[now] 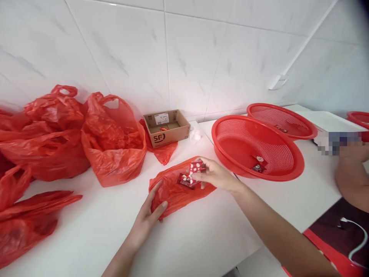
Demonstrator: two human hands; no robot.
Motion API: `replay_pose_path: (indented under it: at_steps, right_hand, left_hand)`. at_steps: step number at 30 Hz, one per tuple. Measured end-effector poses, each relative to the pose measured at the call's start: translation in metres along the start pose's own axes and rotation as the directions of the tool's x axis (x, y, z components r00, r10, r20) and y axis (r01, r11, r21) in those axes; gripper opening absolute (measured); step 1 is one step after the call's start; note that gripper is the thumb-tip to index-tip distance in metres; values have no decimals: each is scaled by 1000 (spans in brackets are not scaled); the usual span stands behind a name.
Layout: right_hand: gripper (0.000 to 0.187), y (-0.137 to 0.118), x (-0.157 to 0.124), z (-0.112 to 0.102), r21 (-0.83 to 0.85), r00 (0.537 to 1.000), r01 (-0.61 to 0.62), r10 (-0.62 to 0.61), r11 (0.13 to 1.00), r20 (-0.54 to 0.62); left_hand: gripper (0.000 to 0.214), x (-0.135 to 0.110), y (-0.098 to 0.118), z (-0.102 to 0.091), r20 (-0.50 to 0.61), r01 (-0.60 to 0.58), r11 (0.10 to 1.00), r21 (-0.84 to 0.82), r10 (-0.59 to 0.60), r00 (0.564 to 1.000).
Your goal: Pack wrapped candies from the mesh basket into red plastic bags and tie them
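Observation:
A small red plastic bag (175, 190) lies flat on the white table (201, 238) in front of me. My left hand (150, 215) pinches the bag's near edge, fingers closed on the plastic. My right hand (215, 175) is at the bag's far end and grips several small red wrapped candies (193, 173), one with white dots. Just to the right stands a red mesh basket (230, 132) with two wrapped candies (258, 163) lying in it.
Several filled red plastic bags (112, 142) crowd the table's left side. An open cardboard box (167, 129) sits by the tiled wall. A second red basket (282, 121) stands behind the first. Another person's arm (350, 177) reaches in at the right.

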State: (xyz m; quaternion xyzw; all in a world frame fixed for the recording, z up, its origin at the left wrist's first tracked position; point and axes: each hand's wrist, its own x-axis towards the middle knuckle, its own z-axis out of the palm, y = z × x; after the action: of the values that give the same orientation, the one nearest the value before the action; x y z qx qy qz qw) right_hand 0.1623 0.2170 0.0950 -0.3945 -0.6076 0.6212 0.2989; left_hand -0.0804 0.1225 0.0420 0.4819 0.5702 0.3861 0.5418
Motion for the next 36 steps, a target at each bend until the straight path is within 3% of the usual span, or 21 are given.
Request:
replay_pose_path:
  at_steps: [4, 7, 10, 12, 18, 23, 27, 32, 36]
  right_hand:
    - [24, 27, 9, 29, -339, 974, 64, -132, 939, -182]
    - [24, 33, 8, 38, -461, 948, 151, -261, 874, -184]
    - [28, 34, 6, 38, -347, 958, 208, -263, 915, -118]
    - [29, 36, 5, 35, -277, 955, 212, -259, 937, -143]
    - [35, 48, 1, 27, -38, 971, 123, -128, 992, -201]
    - [38, 52, -3, 30, 147, 968, 88, -49, 985, -248]
    - [37, 48, -4, 32, 309, 987, 100, -54, 946, -153]
    - [40, 45, -5, 28, 271, 973, 106, -44, 957, -228]
    - [42, 46, -11, 32, 136, 993, -18, 33, 991, -110]
  left_hand:
    - [71, -1, 4, 2, 10, 29, 999, -41, -28, 1000]
    - [70, -2, 6, 3, 5, 21, 998, -51, -21, 1000]
    - [71, -1, 6, 3, 5, 19, 998, -63, -19, 1000]
    - [71, -1, 6, 4, 2, 22, 997, -73, -21, 1000]
    - [72, -2, 6, 4, -3, 35, 997, -68, -36, 999]
    - [71, -2, 7, 4, 5, 36, 998, -51, -36, 999]
    - [70, -2, 9, 4, 10, 30, 998, -46, -30, 1000]
    - [70, -3, 8, 4, 3, 32, 999, -35, -32, 999]
    - [70, -2, 6, 4, -1, 26, 999, -38, -26, 1000]
